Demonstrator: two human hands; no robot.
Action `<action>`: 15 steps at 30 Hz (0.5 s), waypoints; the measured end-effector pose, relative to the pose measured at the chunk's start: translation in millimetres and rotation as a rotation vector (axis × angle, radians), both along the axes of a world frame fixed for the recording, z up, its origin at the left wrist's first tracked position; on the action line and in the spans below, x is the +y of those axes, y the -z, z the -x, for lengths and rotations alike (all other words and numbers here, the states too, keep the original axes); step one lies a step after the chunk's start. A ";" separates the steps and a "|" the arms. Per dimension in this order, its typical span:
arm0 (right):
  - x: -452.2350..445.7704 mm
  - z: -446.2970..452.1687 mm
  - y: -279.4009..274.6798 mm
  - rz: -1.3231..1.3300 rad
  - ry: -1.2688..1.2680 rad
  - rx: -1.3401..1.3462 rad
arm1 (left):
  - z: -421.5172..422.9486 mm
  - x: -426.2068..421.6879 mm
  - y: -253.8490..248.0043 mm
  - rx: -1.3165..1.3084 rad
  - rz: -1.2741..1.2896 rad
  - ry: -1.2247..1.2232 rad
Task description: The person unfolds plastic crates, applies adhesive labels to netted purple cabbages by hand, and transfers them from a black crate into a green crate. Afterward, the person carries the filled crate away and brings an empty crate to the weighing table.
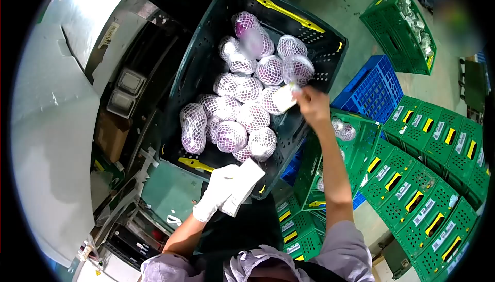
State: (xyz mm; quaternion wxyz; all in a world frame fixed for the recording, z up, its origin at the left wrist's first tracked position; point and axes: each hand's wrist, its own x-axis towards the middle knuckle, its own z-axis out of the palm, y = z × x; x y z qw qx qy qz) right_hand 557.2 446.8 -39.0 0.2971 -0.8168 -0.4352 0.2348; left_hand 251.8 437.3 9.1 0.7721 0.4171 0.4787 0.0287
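A dark green plastic crate [175,94] with yellow handles holds several round purple vegetables [231,136] in white foam nets; their exact kind is hard to make out. Over the crate's right part, my bare right hand [314,106] pinches a small white label-like slip [285,99], close to a netted vegetable [269,99]. My left hand [215,189], in a white glove, is closed around a folded white strip of paper-like material [243,181] at the crate's near edge. Any print on the white pieces is unreadable.
Green crates [412,189] with yellow handles and labels are stacked at right. A blue crate [368,91] and a green crate with netted produce [345,150] stand nearer. Another filled green crate [394,39] is farther back. Metal equipment [67,91] lines the left side.
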 end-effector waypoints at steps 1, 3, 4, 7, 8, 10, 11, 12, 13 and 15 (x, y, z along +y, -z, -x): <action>18.0 -15.2 15.8 -0.001 -0.021 -0.146 | 9.3 -0.1 4.0 0.073 0.043 0.003; 50.6 -36.8 36.3 0.196 -0.023 -0.268 | 19.4 9.2 -0.2 0.053 -0.018 0.010; 60.7 -45.6 54.6 0.293 -0.039 -0.382 | 27.7 10.2 5.4 0.039 -0.077 0.037; 71.3 -61.7 70.9 0.511 -0.006 -0.569 | 44.0 11.1 16.0 0.029 -0.021 -0.019; 75.4 -64.7 71.7 0.629 0.045 -0.627 | 46.8 14.1 16.1 0.020 -0.028 -0.029; 81.5 -63.1 62.6 0.431 0.042 -0.732 | 50.4 20.8 12.6 0.001 0.015 -0.065; 84.1 -61.4 61.9 0.313 0.058 -0.702 | 53.9 20.0 15.7 -0.007 0.021 -0.068; 86.6 -53.8 61.8 0.205 0.013 -0.660 | 58.1 17.7 19.9 0.013 0.052 -0.080; 90.7 -47.5 63.2 0.092 -0.029 -0.615 | 60.9 18.2 23.4 0.034 0.079 -0.090; 84.9 -39.3 100.1 0.270 -0.244 -0.743 | 63.1 20.7 25.6 0.025 0.078 -0.135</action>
